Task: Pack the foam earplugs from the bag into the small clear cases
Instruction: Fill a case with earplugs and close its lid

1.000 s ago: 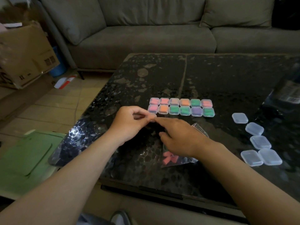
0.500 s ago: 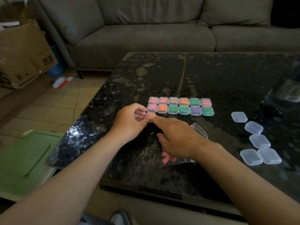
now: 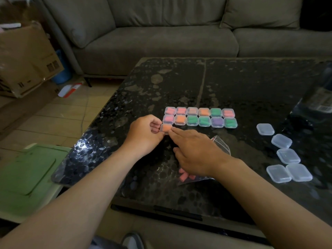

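Observation:
A small clear case with orange earplugs (image 3: 166, 128) lies on the dark table just below the left end of two rows of filled cases (image 3: 199, 117). My left hand (image 3: 143, 133) pinches its left edge with curled fingers. My right hand (image 3: 194, 151) lies over the clear bag (image 3: 195, 175) of pink earplugs, its straight forefinger touching the case's right corner. Several empty clear cases (image 3: 283, 153) lie at the right.
The dark glass table (image 3: 179, 83) stands before a grey sofa (image 3: 161, 33). A dark bottle (image 3: 321, 97) is at the right edge. On the floor at the left are a cardboard box (image 3: 23, 58) and a green lid (image 3: 27, 175).
Both hands have carried the orange case forward and set it down just below the left end of the filled rows.

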`<state>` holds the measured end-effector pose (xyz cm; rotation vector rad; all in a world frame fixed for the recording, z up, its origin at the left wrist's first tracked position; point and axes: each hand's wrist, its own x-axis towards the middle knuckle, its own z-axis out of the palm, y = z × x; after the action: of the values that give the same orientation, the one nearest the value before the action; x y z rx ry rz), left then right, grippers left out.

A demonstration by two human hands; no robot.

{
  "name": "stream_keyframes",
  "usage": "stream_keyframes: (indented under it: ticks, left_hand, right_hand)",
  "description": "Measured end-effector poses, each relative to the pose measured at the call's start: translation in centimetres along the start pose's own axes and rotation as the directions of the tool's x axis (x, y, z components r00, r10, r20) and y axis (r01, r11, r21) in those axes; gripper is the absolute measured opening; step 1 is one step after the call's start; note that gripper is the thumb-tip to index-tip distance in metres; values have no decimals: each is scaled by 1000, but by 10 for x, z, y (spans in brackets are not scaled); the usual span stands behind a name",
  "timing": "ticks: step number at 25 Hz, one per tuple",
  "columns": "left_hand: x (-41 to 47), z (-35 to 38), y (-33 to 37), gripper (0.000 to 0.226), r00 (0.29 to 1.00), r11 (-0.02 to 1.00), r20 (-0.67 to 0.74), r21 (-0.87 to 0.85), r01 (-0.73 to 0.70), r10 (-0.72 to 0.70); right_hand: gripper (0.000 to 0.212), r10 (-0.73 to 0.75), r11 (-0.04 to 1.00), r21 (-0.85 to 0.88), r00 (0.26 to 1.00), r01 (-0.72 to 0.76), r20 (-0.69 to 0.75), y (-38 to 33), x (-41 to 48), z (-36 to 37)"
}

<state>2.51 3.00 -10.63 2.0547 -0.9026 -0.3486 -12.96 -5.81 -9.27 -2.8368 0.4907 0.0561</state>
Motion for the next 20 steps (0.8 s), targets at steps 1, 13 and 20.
stream_keyframes:
  ticks: [1, 13, 20]
  left_hand:
    - [0, 0, 0, 29, 1000, 1000, -2, 5, 3, -3]
    - [0, -3, 5, 26, 999, 999, 7, 30, 35, -35]
    - [-9, -6, 18, 23, 999, 1000, -40, 6, -22, 23]
  right_hand:
    - [59, 0, 1000, -4, 1000, 0, 1, 0, 0, 0]
    - [56, 1, 1000, 6, 1000, -1, 2, -2, -1, -1]
    - [42, 30, 989, 145, 999, -27, -21, 1, -6, -5]
